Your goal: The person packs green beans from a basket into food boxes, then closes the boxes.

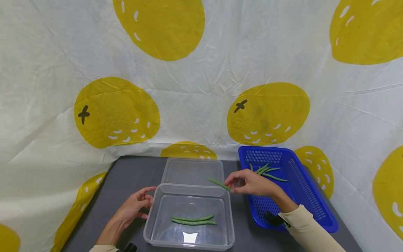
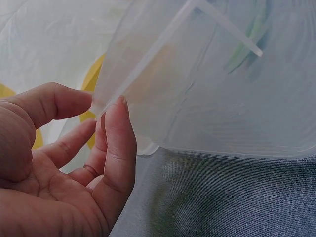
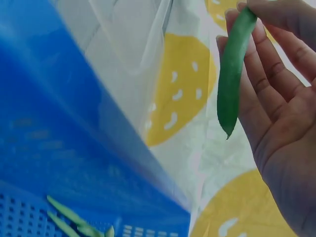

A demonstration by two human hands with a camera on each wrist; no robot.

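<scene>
Between thumb and fingertips, my right hand point(image 1: 252, 182) pinches one green bean point(image 1: 218, 183) near its end, over the right back corner of a clear plastic container point(image 1: 232, 224). The bean point(image 3: 235, 69) hangs from the fingertips in the right wrist view. Two green beans point(image 1: 192, 219) lie side by side on the container's floor. My left hand point(image 1: 135, 206) is at the container's left side with loosely bent fingers. In the left wrist view, the fingertips point(image 2: 118, 106) are at the translucent wall; firm contact is unclear.
A blue perforated basket point(image 1: 315, 199) stands at the right, with several green beans point(image 1: 267, 171) near its back. Behind the container lies a clear lid point(image 1: 193, 171) on the dark table point(image 1: 135, 171). A lemon-patterned cloth point(image 1: 192, 112) hangs behind the table.
</scene>
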